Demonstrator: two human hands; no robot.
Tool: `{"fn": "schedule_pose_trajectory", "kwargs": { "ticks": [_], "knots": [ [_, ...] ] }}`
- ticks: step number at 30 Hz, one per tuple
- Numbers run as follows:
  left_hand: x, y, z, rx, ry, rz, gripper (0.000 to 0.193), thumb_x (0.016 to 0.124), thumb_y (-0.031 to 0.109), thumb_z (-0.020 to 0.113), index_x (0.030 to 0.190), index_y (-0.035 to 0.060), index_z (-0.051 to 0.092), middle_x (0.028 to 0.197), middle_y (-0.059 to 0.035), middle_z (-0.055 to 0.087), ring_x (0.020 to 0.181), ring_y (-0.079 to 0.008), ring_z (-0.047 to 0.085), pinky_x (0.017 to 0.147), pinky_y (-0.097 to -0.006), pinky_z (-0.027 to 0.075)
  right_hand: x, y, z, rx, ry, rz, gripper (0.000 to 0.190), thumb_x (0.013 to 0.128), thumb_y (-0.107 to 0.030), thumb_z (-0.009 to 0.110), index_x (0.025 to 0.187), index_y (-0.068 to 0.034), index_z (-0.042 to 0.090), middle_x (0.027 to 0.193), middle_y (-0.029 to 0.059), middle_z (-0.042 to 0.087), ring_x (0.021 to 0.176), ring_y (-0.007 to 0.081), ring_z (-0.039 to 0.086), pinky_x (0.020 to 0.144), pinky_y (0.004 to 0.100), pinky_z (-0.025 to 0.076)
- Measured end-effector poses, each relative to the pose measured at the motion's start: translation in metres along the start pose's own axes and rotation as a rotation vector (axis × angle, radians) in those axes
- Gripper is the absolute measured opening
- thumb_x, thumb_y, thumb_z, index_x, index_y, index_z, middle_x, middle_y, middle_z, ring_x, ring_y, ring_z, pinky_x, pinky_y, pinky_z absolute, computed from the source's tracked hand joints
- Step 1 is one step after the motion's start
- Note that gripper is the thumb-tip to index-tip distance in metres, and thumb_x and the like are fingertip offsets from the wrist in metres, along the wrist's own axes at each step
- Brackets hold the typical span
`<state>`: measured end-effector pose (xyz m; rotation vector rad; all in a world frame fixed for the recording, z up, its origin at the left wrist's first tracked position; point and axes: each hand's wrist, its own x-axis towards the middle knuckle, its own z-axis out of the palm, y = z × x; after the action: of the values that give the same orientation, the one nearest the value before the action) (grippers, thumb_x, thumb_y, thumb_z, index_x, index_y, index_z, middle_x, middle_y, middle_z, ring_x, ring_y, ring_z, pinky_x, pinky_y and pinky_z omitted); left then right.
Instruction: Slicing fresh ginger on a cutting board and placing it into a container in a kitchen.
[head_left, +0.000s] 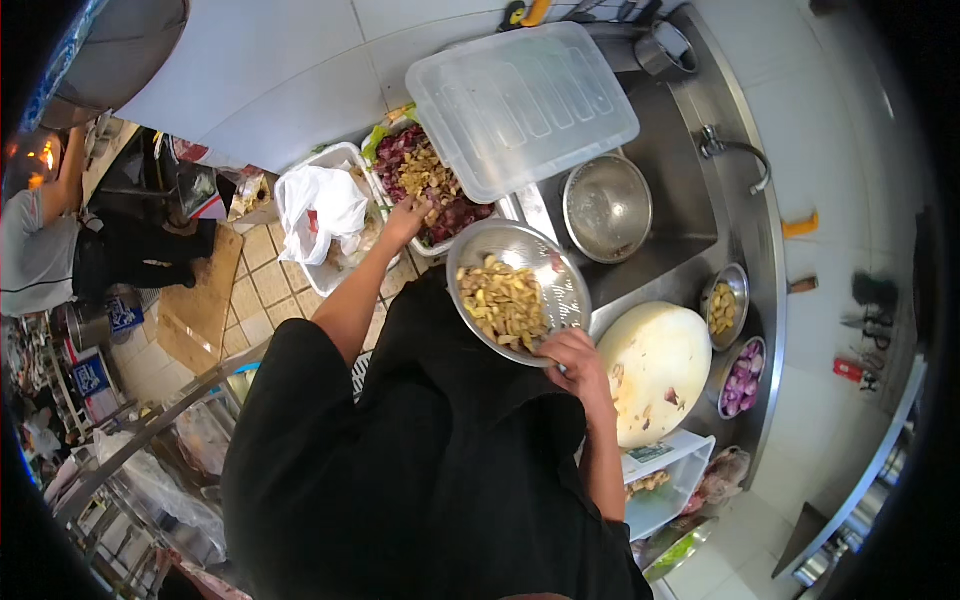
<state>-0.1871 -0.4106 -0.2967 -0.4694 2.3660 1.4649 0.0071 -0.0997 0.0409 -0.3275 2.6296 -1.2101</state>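
Before my body a perforated metal colander (504, 240) is held tilted, with my right hand (576, 360) gripping its near rim. Several pieces of what looks like ginger (501, 304) lie inside it. My left hand (409, 219) is over a white basin (442, 247), its fingers at the scraps there. That basin holds dark red-purple peelings (401, 159), with yellow-brown bits (433, 176) on top. Whether the left fingers hold a piece is hidden.
A white bin with a plastic bag (326, 206) stands left of the basin. A translucent lid (525, 105) overhangs basin and sink. A metal bowl (607, 210) sits in the sink (675, 180). Right are a round chopping block (660, 367) and small bowls. A person (45, 247) works far left.
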Motion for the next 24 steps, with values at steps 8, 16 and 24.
{"fn": "schedule_pose_trajectory", "kwargs": {
  "ticks": [8, 16, 24],
  "knots": [
    [-0.065, -0.082, -0.108, 0.169, -0.215, -0.189, 0.040, 0.091, 0.034, 0.065, 0.102, -0.0035, 0.070, 0.072, -0.0078, 0.063, 0.059, -0.0145, 0.052, 0.055, -0.0320, 0.044, 0.116, 0.030, 0.090, 0.246, -0.153, 0.249, 0.033, 0.080, -0.022, 0.080, 0.077, 0.004, 0.060, 0.075, 0.0148, 0.059, 0.073, 0.0279, 0.056, 0.068, 0.0381, 0.045],
    [-0.158, -0.174, -0.166, 0.143, -0.222, -0.426, 0.041, 0.087, 0.037, 0.060, 0.075, -0.0026, 0.065, 0.070, -0.0173, 0.064, 0.063, -0.0264, 0.061, 0.063, -0.0414, 0.047, 0.243, 0.093, 0.163, 0.610, 0.033, 0.750, 0.059, 0.086, -0.054, 0.070, 0.088, 0.005, 0.069, 0.067, 0.0044, 0.061, 0.062, 0.0160, 0.057, 0.061, 0.0333, 0.046],
    [-0.162, -0.224, -0.207, 0.221, -0.339, -0.144, 0.033, 0.086, 0.031, 0.068, 0.097, 0.0000, 0.070, 0.076, -0.0089, 0.064, 0.066, -0.0166, 0.060, 0.057, -0.0333, 0.046, 0.231, 0.058, 0.176, 0.673, -0.018, 0.650, 0.065, 0.086, -0.060, 0.066, 0.097, 0.004, 0.072, 0.077, 0.0080, 0.064, 0.066, 0.0148, 0.060, 0.058, 0.0317, 0.052]
  ]
}}
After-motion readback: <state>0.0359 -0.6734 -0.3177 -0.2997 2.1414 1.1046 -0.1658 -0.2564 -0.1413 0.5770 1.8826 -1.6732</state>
